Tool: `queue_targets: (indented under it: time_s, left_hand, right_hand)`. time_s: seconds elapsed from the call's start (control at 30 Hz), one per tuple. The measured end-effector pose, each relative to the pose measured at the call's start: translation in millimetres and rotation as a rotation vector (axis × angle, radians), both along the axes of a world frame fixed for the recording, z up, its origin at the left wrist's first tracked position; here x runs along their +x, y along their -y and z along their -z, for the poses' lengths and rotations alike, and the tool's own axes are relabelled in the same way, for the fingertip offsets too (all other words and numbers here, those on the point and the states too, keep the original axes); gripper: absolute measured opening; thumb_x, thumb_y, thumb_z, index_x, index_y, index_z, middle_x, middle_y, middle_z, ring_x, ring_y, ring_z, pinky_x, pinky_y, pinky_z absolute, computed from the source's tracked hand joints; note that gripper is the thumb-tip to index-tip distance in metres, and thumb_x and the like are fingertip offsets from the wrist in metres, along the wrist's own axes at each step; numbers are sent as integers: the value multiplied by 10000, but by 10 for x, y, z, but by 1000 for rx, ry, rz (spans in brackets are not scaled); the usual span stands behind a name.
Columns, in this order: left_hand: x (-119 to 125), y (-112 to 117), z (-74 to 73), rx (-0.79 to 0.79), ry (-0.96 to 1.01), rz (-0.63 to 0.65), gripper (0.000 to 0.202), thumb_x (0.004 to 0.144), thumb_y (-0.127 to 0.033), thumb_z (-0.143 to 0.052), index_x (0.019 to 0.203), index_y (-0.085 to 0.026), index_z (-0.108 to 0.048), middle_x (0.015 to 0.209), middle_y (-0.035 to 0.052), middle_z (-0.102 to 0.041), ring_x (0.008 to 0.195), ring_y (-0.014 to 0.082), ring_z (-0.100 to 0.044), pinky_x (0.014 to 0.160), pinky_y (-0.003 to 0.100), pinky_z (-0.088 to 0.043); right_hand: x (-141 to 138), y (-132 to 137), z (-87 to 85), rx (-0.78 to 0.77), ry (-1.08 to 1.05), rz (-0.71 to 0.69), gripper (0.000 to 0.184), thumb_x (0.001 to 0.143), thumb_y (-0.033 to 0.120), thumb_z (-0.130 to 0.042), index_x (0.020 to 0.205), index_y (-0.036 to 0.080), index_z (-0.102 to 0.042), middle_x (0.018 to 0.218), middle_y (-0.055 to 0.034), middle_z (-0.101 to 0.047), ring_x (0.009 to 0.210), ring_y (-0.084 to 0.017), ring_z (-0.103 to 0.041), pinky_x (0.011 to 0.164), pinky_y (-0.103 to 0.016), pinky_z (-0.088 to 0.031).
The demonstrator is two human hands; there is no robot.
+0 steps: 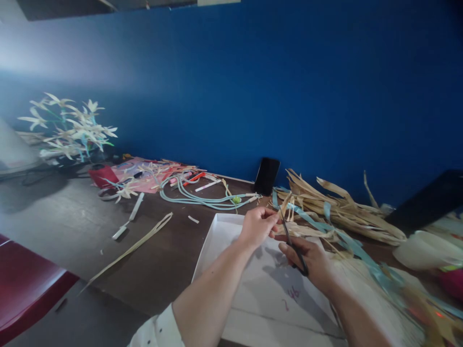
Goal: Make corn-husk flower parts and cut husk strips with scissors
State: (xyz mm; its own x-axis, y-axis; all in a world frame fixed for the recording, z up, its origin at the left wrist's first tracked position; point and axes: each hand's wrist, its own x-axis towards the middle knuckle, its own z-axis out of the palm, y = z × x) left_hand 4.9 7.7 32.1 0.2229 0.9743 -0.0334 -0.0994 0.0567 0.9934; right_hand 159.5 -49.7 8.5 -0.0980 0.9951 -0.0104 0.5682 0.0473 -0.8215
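Observation:
Over a shallow white box lid (253, 308), my left hand (258, 224) pinches a small tan piece of dried husk (285, 205). My right hand (311, 260) is closed around the dark handles of a pair of scissors (294, 246). The scissor blades point up and away from me, right beside the husk piece at my left fingertips; whether they touch it I cannot tell. Purple handwriting (291, 293) marks the lid below my right hand. Just beyond my hands lies a bundle of dried corn husks (343, 207) with pale blue ribbon (356, 248) across it.
A dark phone (266, 176) leans against the blue wall. Pale blue cords (195, 200), pens (208, 185) and husk scraps lie left of it. White husk flowers (77, 125) stand at far left. A long husk strip (133, 248) and a red chair (29, 284) are nearer me.

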Motion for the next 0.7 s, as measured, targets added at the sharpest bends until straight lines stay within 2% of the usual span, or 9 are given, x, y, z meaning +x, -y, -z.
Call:
queue_targets:
  time_s: [0.3, 0.7]
  left_hand:
    - [13, -34, 73, 22, 5, 2, 130, 774, -262, -593, 735, -138, -588, 616, 10, -619, 450, 75, -531, 414, 184, -447]
    - [3, -30, 56, 31, -4, 51, 114, 774, -232, -575, 721, -132, -578, 648, 27, -629, 470, 76, -535, 416, 180, -447]
  right_hand:
    - [8, 7, 37, 0, -48, -18, 501, 800, 520, -562, 1138, 161, -647, 566, 16, -521, 541, -152, -488, 511, -270, -356]
    - [61, -14, 89, -4, -104, -64, 462, 818, 484, -557, 1136, 159, -639, 540, 28, -507, 519, -127, -462, 489, -246, -336]
